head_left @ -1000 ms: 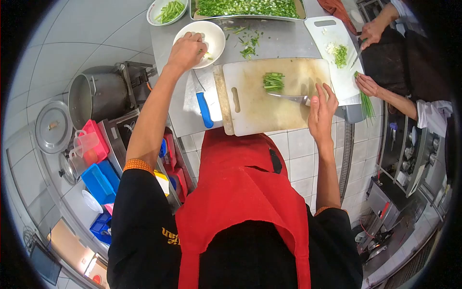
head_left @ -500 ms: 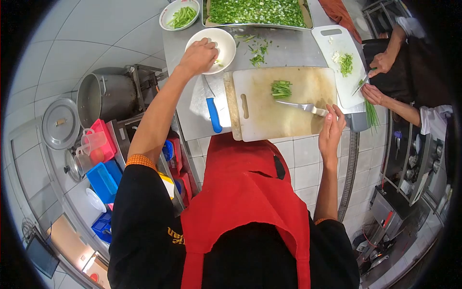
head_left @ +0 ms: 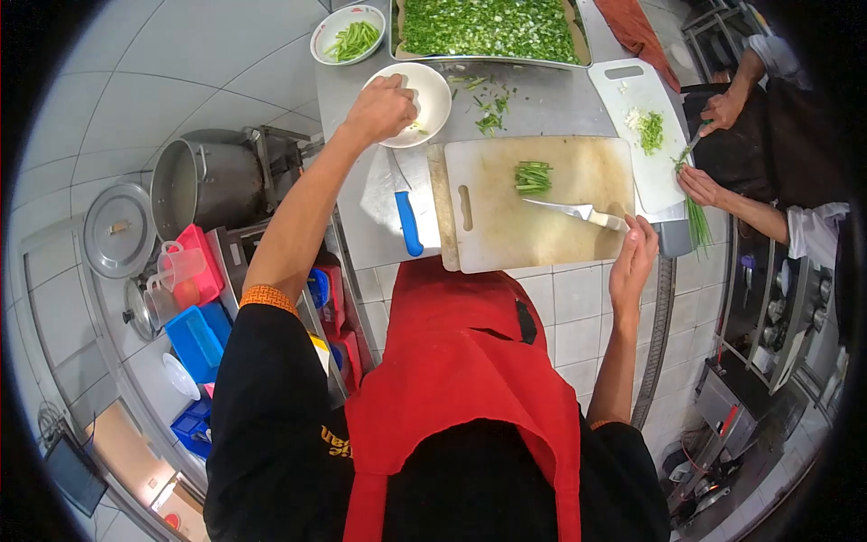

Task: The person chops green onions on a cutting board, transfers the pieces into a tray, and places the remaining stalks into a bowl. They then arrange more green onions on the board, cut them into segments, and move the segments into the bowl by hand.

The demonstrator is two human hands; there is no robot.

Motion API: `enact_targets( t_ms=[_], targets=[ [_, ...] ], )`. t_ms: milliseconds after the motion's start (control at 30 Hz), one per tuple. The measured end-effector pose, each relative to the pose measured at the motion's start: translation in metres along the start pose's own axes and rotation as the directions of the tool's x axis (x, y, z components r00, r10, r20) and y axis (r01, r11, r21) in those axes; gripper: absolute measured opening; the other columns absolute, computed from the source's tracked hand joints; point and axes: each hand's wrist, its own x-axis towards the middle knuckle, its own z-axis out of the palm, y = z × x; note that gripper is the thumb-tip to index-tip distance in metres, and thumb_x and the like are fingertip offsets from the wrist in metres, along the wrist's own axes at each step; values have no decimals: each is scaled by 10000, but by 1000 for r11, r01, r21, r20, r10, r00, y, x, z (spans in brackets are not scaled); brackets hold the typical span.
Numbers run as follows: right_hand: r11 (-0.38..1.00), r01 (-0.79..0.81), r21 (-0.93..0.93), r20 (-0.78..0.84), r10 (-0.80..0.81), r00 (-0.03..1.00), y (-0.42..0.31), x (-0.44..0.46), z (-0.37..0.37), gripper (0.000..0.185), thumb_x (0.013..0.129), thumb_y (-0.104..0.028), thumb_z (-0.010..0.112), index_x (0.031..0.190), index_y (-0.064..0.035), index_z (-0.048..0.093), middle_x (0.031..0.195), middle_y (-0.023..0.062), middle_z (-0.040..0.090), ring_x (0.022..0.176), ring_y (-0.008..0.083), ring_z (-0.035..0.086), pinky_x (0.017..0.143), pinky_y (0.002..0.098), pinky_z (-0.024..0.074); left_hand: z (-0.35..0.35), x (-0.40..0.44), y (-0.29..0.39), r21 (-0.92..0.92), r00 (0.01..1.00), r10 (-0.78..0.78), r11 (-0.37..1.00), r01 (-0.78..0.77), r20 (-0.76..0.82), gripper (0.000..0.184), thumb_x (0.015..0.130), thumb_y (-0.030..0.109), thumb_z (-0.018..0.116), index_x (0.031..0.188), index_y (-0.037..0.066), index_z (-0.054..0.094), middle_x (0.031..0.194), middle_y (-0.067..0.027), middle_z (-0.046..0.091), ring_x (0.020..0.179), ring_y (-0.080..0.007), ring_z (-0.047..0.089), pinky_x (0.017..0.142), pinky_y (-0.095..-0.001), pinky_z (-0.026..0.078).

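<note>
My left hand (head_left: 381, 110) reaches into a white bowl (head_left: 437, 95), fingers curled down against its inside. A few green bits show by the fingertips; whatever the fingers grip is hidden. My right hand (head_left: 634, 264) is at the right edge of the worn cutting board (head_left: 578, 167), its fingers closed loosely at the handle end of a paring knife (head_left: 587, 214). The blade points left across the board. Above the blade lies a small bundle of cut green stalks (head_left: 533, 177).
A blue-handled knife (head_left: 408, 221) lies left of the board. Behind are a tray of chopped greens (head_left: 488, 27), a bowl of green pieces (head_left: 352, 41) and loose scraps (head_left: 492, 113). At right, a co-worker's hands (head_left: 709, 185) cut greens on another white board (head_left: 623, 99).
The view has shifted slightly. My right hand has drawn a little to the right, showing more of the knife handle. My left hand stays in the bowl.
</note>
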Motion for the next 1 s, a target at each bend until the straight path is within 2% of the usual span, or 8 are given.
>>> enact_targets(
  t_ms=[267, 367, 433, 567, 633, 733, 833, 1000],
  targets=[
    [999, -50, 18, 7, 50, 999, 0, -4, 3, 511, 1087, -343, 322, 1246, 33, 628, 1324, 228, 492, 1236, 354, 433, 1053, 450, 354, 21, 1, 5, 132, 995, 6, 991, 8, -103, 161, 856, 162, 616, 981, 146, 718, 1146, -16, 659, 1170, -217, 549, 953, -381, 454],
    [999, -39, 31, -1, 39, 999, 0, -2, 4, 516, 1088, -346, 316, 1245, 33, 631, 1320, 225, 494, 1238, 354, 433, 1053, 447, 360, 23, 3, 6, 156, 998, -48, 986, 53, -35, 212, 846, 132, 613, 1044, 135, 690, 1121, -56, 672, 1187, -226, 558, 961, -384, 456],
    [997, -46, 56, 0, 46, 999, -3, 0, 3, 514, 1087, -348, 324, 1245, 33, 631, 1314, 220, 497, 1243, 349, 435, 1056, 441, 361, 26, 4, 4, 96, 987, 66, 994, -52, -148, 174, 869, 144, 588, 1015, 111, 677, 964, -81, 676, 1049, -247, 607, 895, -408, 481],
    [999, -41, 13, -14, 41, 999, -2, 2, 0, 511, 1085, -345, 338, 1230, 44, 637, 1313, 215, 498, 1256, 341, 434, 1056, 434, 368, 32, 8, 0, 75, 977, 105, 993, -92, -187, 233, 853, 108, 589, 1070, 97, 672, 906, -100, 681, 994, -277, 616, 887, -419, 488],
    [998, -48, 38, -46, 50, 998, 1, 2, -3, 508, 1083, -337, 351, 1213, 59, 641, 1304, 211, 501, 1259, 328, 444, 1051, 423, 380, 14, 6, 4, -250, 994, -87, 966, 67, -71, 276, 856, 70, 595, 1121, 81, 671, 930, -113, 693, 949, -304, 607, 873, -430, 490],
    [984, -118, 130, -66, 127, 990, 13, 1, -4, 504, 1084, -328, 357, 1199, 69, 644, 1291, 205, 509, 1235, 317, 476, 1041, 414, 396, 26, 2, -6, -515, 988, -101, 857, 25, -119, 256, 863, 55, 617, 1106, 82, 694, 945, -120, 700, 928, -315, 592, 848, -424, 491],
    [973, -127, 191, -95, 147, 984, 17, -1, -5, 496, 1085, -320, 362, 1190, 73, 646, 1282, 198, 518, 1203, 307, 509, 1030, 403, 408, 34, 0, -12, -577, 992, 23, 812, -92, -127, 185, 869, 77, 652, 1038, 84, 725, 949, -112, 707, 904, -296, 592, 824, -408, 492],
    [966, -132, 222, -96, 157, 983, 19, -1, -5, 491, 1088, -324, 361, 1203, 75, 623, 1282, 177, 532, 1201, 280, 524, 985, 374, 429, 23, 0, -6, -666, 997, 42, 742, -76, -67, 137, 846, 108, 701, 968, 83, 756, 912, -107, 714, 810, -256, 617, 758, -371, 502]
  ],
)
